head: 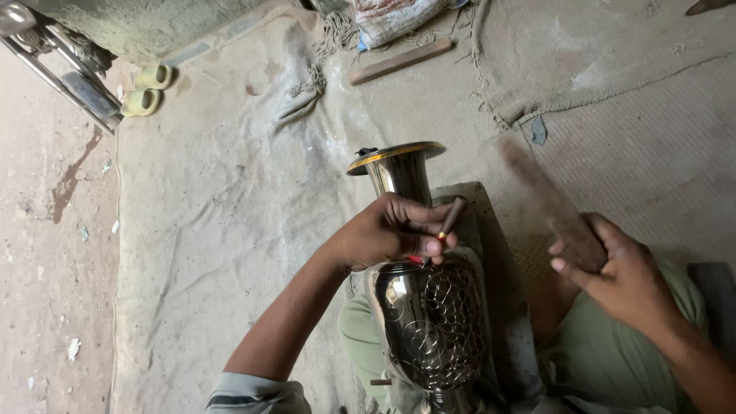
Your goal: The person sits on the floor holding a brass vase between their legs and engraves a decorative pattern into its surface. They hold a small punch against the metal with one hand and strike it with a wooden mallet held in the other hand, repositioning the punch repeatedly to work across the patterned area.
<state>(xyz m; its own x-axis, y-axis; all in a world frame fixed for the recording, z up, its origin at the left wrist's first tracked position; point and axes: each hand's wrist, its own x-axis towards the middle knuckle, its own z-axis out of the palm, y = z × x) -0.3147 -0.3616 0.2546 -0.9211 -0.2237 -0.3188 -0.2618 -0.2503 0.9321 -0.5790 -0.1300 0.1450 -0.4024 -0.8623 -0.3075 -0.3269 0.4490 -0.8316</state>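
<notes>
A shiny metal vase [429,314] with a flared gold-rimmed mouth lies tilted across my lap, its belly covered in engraved curls. My left hand [387,230] rests on the vase's neck and pinches a thin chisel [448,222] with a red band against the metal. My right hand [613,272] is raised to the right of the vase and grips a wooden mallet [548,203], which is blurred by motion. A dark board [498,253] lies under the vase.
Worn sackcloth [230,230] covers the ground. A pair of pale green sandals [149,88] sits at the upper left beside a metal frame [69,73]. A wooden stick [402,61] and a filled sack [391,19] lie at the top.
</notes>
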